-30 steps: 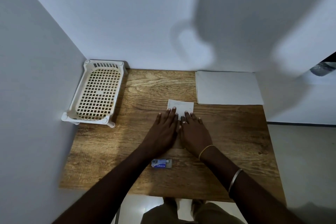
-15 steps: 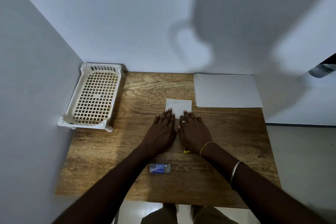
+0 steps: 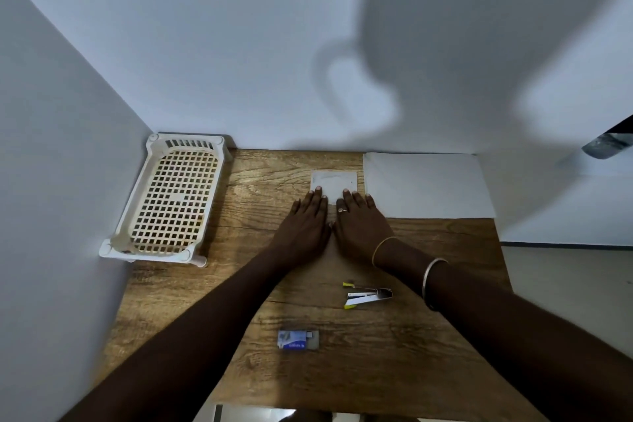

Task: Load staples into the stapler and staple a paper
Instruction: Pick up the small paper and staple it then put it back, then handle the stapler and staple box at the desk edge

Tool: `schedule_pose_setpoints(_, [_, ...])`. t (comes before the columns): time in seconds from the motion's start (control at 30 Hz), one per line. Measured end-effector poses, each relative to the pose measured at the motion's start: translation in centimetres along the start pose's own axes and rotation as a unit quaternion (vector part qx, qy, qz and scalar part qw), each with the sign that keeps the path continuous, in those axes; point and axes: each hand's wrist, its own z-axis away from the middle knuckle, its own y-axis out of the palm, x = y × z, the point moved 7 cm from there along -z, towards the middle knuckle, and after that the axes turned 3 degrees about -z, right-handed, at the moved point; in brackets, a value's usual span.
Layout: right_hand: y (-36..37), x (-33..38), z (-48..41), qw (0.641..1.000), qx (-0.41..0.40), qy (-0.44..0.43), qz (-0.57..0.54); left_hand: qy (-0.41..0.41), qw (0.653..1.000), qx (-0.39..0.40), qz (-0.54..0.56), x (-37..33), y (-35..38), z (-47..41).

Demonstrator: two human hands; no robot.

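Progress: I judge the loading not yet done. My stapler (image 3: pixel 368 295) lies swung open on the bench (image 3: pixel 267 175), with the staple box (image 3: pixel 298 340) near it.
Paper: the small sheet (image 3: pixel 334 181) lies flat mid-bench, apparently unstapled.
Hands: my left hand (image 3: pixel 305 223) and right hand (image 3: pixel 359 224) are side by side, palms down, fingers straight, pressing the sheet and gripping nothing.
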Motion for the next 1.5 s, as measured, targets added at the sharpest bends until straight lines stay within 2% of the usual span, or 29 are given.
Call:
schedule_pose_setpoints(0.4, [-1.7,-1.2,-4.2,1.0,-0.008,0.012,-0.002,0.001,1.0,-0.002,0.003,1.5,-1.6,-4.0])
schedule_pose_setpoints(1.23, [-2.0,-1.8,-5.0,1.0,-0.012,0.011,0.01,-0.008,1.0,-0.007,-0.02,2.0,-2.0,-5.5])
schedule_pose_setpoints(1.5, [-3.2,-2.6,-2.8,0.998,-0.056,0.011,-0.004,-0.012,0.999,-0.032,0.012,1.9,-2.8,-3.7])
